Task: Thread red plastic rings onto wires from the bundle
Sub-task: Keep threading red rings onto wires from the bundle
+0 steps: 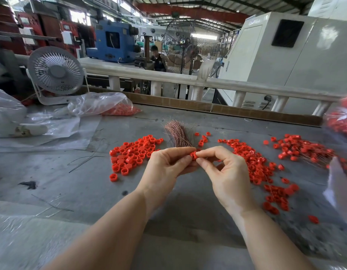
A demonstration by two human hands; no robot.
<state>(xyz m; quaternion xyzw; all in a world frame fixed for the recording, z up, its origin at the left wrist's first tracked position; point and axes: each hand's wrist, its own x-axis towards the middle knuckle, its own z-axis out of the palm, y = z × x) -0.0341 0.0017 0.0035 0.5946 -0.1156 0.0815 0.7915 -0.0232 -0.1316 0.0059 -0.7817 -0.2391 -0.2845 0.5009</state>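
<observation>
two bare forearms entering from bottom edge, left hand (164, 164) and right hand (227, 172) both ungloved, no sleeves in view, wrists bare, no rings or watch showing, nails short and unpainted

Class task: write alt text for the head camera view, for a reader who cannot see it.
Two bare hands meet above a grey worktable, the left hand and right hand together pinching a small red plastic ring at the near end of a copper-coloured wire bundle. Loose red rings lie scattered on both sides.
</observation>
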